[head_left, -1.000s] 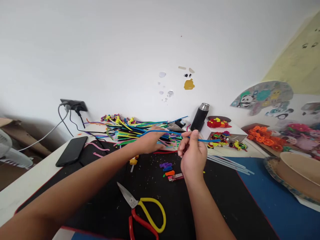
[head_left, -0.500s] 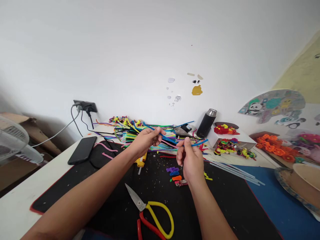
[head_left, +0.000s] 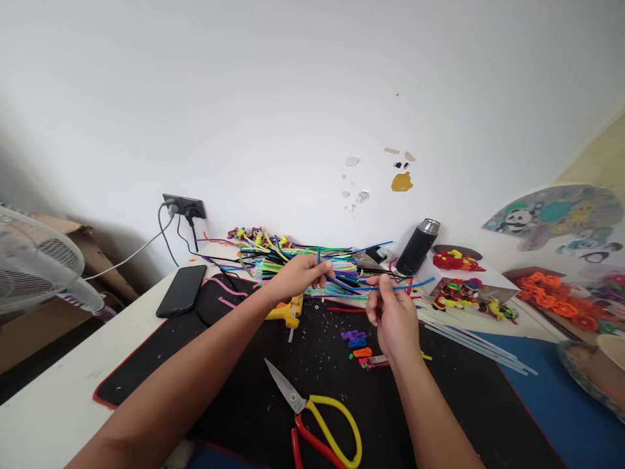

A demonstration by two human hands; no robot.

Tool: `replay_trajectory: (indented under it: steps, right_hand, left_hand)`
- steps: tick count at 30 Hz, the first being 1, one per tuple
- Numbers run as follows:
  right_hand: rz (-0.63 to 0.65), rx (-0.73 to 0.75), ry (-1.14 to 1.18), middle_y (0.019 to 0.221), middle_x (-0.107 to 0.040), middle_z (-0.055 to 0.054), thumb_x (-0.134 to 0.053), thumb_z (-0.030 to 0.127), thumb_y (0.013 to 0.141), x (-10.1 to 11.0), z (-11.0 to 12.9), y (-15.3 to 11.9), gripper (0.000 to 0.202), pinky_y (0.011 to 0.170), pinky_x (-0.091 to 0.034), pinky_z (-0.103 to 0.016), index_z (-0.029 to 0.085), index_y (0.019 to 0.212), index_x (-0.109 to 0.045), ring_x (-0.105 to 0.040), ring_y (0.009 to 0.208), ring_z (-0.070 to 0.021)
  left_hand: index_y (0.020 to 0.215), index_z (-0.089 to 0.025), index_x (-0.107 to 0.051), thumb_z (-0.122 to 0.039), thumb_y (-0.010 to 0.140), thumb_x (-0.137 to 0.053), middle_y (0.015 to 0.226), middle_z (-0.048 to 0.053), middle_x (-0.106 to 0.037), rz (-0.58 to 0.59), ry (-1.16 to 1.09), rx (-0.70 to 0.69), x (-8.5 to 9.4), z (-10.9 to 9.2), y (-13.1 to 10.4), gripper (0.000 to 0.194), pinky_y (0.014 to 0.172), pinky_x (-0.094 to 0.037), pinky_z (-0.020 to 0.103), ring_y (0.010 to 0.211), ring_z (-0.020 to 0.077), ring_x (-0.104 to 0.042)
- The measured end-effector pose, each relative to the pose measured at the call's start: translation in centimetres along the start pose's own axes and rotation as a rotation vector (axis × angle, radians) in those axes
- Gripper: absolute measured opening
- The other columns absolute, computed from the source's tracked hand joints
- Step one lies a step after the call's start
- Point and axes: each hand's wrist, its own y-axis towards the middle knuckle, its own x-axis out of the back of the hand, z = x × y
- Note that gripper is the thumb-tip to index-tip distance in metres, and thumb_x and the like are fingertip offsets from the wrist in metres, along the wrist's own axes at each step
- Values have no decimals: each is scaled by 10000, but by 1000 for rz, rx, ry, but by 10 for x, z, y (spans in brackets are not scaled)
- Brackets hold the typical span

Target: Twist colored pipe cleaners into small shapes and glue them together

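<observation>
A blue pipe cleaner [head_left: 420, 284] runs between my hands above the desk. Pinched round its left part is my left hand [head_left: 308, 273], with a short blue end standing up over the fingers. My right hand [head_left: 393, 309] has thumb and fingers closed on the same stem, whose free end sticks out to the right. Behind both hands lies a heap of many-coloured pipe cleaners [head_left: 273, 268]. Below my left hand is a yellow glue gun [head_left: 291, 312]. Small purple [head_left: 352, 335], blue and orange [head_left: 362, 352] bent pieces lie left of my right wrist.
Scissors [head_left: 336, 417] lie on the black mat [head_left: 234, 397] in front. A black phone [head_left: 182, 291] is at the left, a fan [head_left: 43, 260] beyond it. A dark bottle [head_left: 417, 247] stands at the back, near glue sticks [head_left: 483, 347] and a white box [head_left: 493, 284].
The view has turned left, so the desk things appear further right. The left end of the blue stem, earlier stretched out past my left hand, now stands upright and shorter above it.
</observation>
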Motion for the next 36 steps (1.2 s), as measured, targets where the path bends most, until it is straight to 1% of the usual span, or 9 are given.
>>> replay_trajectory:
  steps: [4,8,13,16,19,23,29,33,36]
  right_hand:
    - [-17,9,5,565,-543,54,-773,669,778,2,1,2,547,357,-267,-187,147,919,-692,-445,378,-73]
    - [-16,0,4,565,-548,49,-781,639,780,1,-1,2,515,355,-267,-189,145,899,-700,-449,380,-77]
    - [8,-24,-37,553,-569,42,-737,665,811,-1,-9,0,533,346,-275,-191,151,952,-711,-472,366,-89]
    - [27,-16,-87,497,-539,46,-685,693,843,-1,-14,0,525,348,-288,-191,168,835,-670,-487,362,-101]
    - [111,-9,-82,431,-435,78,-636,712,876,-1,-17,0,549,354,-289,-189,186,726,-596,-469,342,-99]
    - [256,-40,-152,401,-373,94,-581,723,908,-5,-17,-5,587,371,-314,-197,198,652,-534,-446,316,-92]
    - [501,-113,-334,386,-371,90,-489,732,948,-13,-19,-17,619,399,-322,-208,210,616,-507,-437,319,-98]
    - [605,-150,-418,369,-391,85,-469,728,961,-14,-26,-21,616,412,-307,-207,210,630,-520,-413,323,-98]
    - [620,-125,-443,379,-412,80,-442,719,977,-13,-29,-21,616,425,-309,-207,210,640,-520,-412,332,-96]
  left_hand:
    - [857,-149,-761,-660,904,-570,626,24,-651,45,109,32,5,1,-1,548,563,-403,254,552,133,-535]
    - [828,-143,-751,-704,859,-602,593,9,-605,27,-46,66,9,-2,-1,581,564,-403,252,538,125,-516]
    - [878,-138,-756,-749,830,-624,666,36,-646,144,-178,57,7,-5,-3,627,599,-417,261,579,129,-528]
    - [936,-145,-771,-741,851,-608,702,40,-656,217,-161,58,4,-6,-4,623,623,-424,265,608,137,-525]
    - [948,-159,-785,-740,857,-598,773,42,-661,160,-80,49,3,-9,-5,617,614,-401,257,634,138,-493]
    - [925,-151,-791,-739,843,-615,678,1,-547,64,-81,44,2,-12,-6,620,562,-326,236,603,122,-405]
    - [842,-141,-745,-696,814,-688,678,-7,-517,59,-288,106,-3,-10,-4,559,481,-223,227,529,86,-324]
    - [679,-147,-640,-648,804,-733,666,-5,-540,101,-381,125,-7,-8,-4,524,500,-261,224,526,77,-350]
    - [730,-144,-676,-624,796,-758,685,-7,-543,149,-391,129,-8,-9,-6,492,519,-289,224,541,78,-384]
